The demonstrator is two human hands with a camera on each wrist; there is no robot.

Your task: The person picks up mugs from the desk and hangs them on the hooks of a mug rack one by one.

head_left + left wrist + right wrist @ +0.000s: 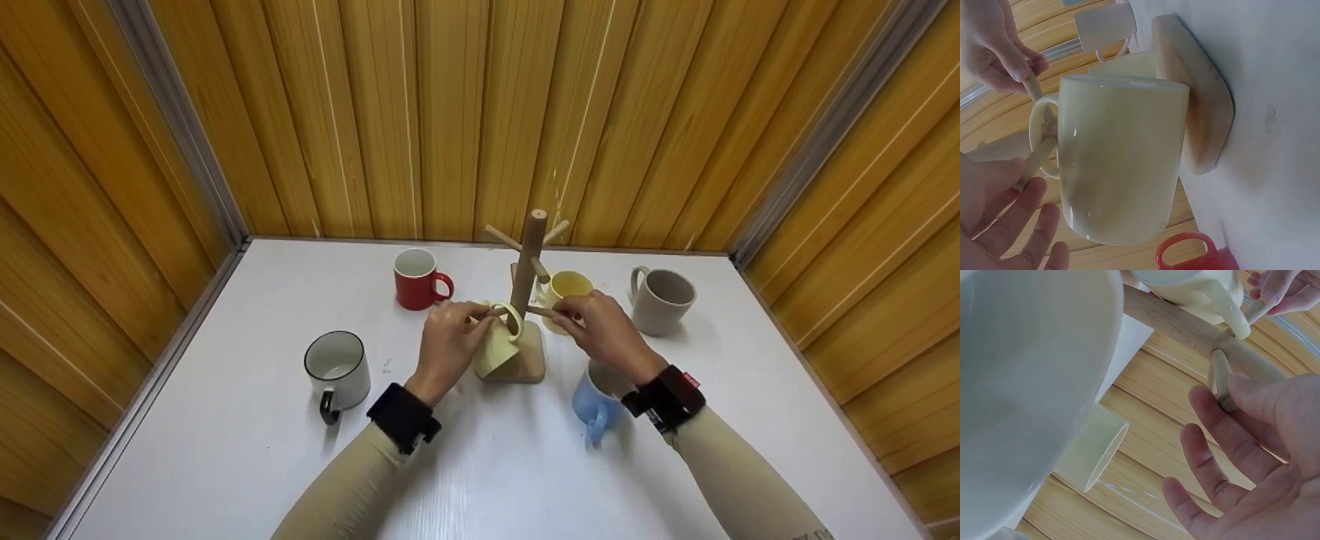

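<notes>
A wooden mug tree [531, 259] stands on its base, with several pegs on its post. From a lower peg [1036, 160] a cream mug [1120, 163] hangs tilted by its handle. My left hand [450, 337] pinches the end of that peg between thumb and index finger, its other fingers spread loosely. On the other side of the post, my right hand [609, 330] pinches the tip of another low peg [1222, 379], which carries no mug. The left hand [1292, 289] also shows in the right wrist view, beyond the cream mug.
Behind the right hand stands a yellow mug [571, 283], with a taupe mug [666, 300] farther right. A blue mug [592, 409] sits below the right wrist. To the left are a red mug [414, 289] and a white mug [349, 375] with black rim and handle.
</notes>
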